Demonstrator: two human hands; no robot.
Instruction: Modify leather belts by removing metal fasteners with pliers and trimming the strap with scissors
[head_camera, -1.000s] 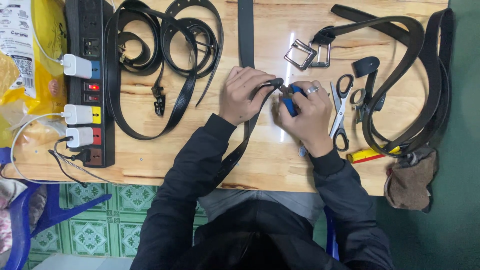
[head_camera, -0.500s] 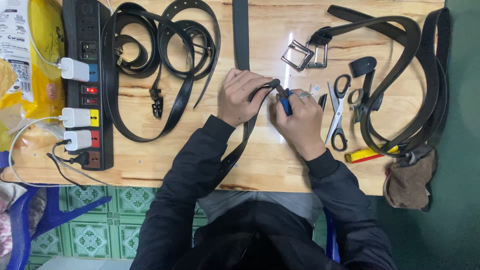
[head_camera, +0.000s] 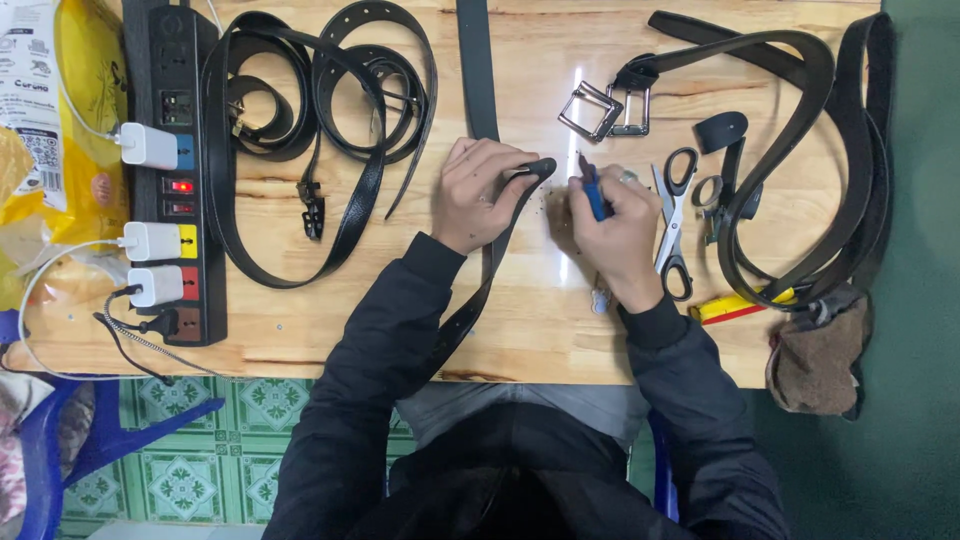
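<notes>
Left hand (head_camera: 482, 192) lies knuckles-up on the wooden table (head_camera: 520, 330), fingers curled & pressed down on the folded end of a black belt strap (head_camera: 497, 255); strap runs from under the hand diagonally toward the person's lap. Right hand (head_camera: 615, 228) is closed in a fist round a blue-handled tool (head_camera: 592, 192), tip pointing up, just beside the strap end w/o clearly touching it. Hands near each other, not touching. Scissors (head_camera: 673, 225) lie just right of the right hand; two metal buckles (head_camera: 605, 108) sit above.
</notes>
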